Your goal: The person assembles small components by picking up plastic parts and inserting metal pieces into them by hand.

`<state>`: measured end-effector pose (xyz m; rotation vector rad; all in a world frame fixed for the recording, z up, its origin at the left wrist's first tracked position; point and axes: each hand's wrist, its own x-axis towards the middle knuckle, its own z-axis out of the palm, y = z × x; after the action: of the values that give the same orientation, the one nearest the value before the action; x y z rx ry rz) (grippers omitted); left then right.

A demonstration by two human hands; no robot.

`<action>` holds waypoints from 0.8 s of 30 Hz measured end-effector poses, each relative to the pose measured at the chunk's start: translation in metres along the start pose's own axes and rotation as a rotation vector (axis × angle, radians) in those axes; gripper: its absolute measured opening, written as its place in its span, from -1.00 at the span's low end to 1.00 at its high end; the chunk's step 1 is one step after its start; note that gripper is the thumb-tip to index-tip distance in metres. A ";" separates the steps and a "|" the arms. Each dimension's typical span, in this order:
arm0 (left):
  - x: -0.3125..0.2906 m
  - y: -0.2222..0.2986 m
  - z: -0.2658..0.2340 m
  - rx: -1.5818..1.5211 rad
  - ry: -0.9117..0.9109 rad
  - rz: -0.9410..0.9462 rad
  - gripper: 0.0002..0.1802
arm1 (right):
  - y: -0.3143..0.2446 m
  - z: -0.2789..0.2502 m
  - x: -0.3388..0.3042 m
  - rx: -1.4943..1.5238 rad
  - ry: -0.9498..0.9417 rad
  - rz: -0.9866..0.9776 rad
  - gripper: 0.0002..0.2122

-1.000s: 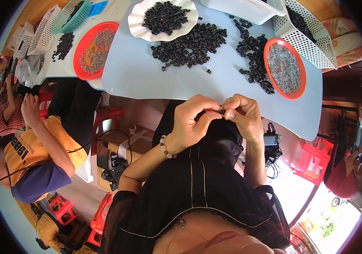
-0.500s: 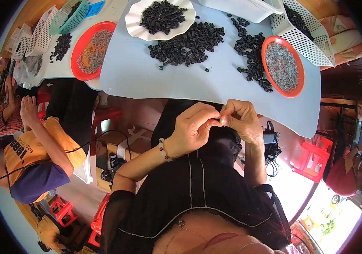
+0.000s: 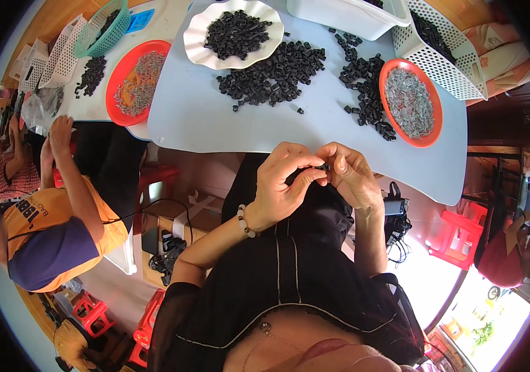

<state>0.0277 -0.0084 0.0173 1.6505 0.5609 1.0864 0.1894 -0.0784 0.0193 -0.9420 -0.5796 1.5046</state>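
Observation:
Just off the near edge of the table, my left hand (image 3: 285,186) pinches a small black plastic part (image 3: 322,167) between thumb and fingertips. Against it, my right hand (image 3: 353,177) is closed with curled fingers, its thumb raised; whatever those fingers hold is hidden. Beyond my hands, a heap of similar black parts (image 3: 277,74) lies on the light blue table (image 3: 215,127). More of them fill a white scalloped plate (image 3: 194,46). To the right, an orange-red plate (image 3: 437,124) holds many small clear or silvery pieces, with another black heap (image 3: 364,84) beside it.
A white tub (image 3: 339,22) and a white perforated basket (image 3: 472,77) stand at the far right. Leftward, a second table carries a red plate (image 3: 113,102) and a green basket (image 3: 85,49). A person in a yellow shirt (image 3: 104,208) sits there. Red stools (image 3: 460,235) stand on the floor.
My fingers have shifted apart a little, and the black part now shows between them. My right thumb has lifted. The person at left has raised their hands toward their table.

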 end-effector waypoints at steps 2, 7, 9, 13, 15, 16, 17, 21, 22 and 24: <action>-0.001 -0.004 0.000 0.076 -0.021 0.041 -0.80 | -0.002 0.003 -0.001 0.021 -0.027 0.004 -0.58; 0.002 -0.002 0.004 0.069 -0.040 0.026 -0.76 | 0.007 -0.010 -0.002 0.014 -0.047 0.022 -0.57; 0.003 -0.002 0.005 0.077 -0.052 0.041 -0.76 | 0.007 -0.011 -0.002 0.021 -0.049 0.024 -0.57; 0.003 -0.002 0.006 0.111 -0.068 0.053 -0.78 | 0.006 -0.011 -0.004 0.014 -0.032 0.053 -0.57; 0.003 0.000 0.006 0.098 -0.071 0.049 -0.79 | 0.005 -0.011 -0.004 -0.002 -0.026 0.056 -0.57; 0.003 0.002 0.005 0.102 -0.093 0.028 -0.81 | 0.006 -0.011 -0.004 0.006 -0.054 0.051 -0.57; 0.002 0.003 0.004 0.106 -0.115 0.007 -0.82 | 0.007 -0.011 -0.004 0.014 -0.083 0.047 -0.56; 0.001 0.001 0.003 0.096 -0.145 -0.008 -0.83 | 0.007 -0.006 -0.002 0.022 -0.108 0.037 -0.57; 0.001 -0.001 0.002 0.109 -0.122 0.047 -0.81 | 0.006 -0.004 -0.002 0.026 -0.122 0.039 -0.57; 0.000 -0.003 0.001 0.115 -0.101 0.102 -0.79 | 0.006 -0.001 0.000 0.028 -0.130 0.041 -0.58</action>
<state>0.0291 -0.0075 0.0141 1.8405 0.4853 1.0543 0.1866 -0.0795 0.0144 -0.8434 -0.6340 1.6157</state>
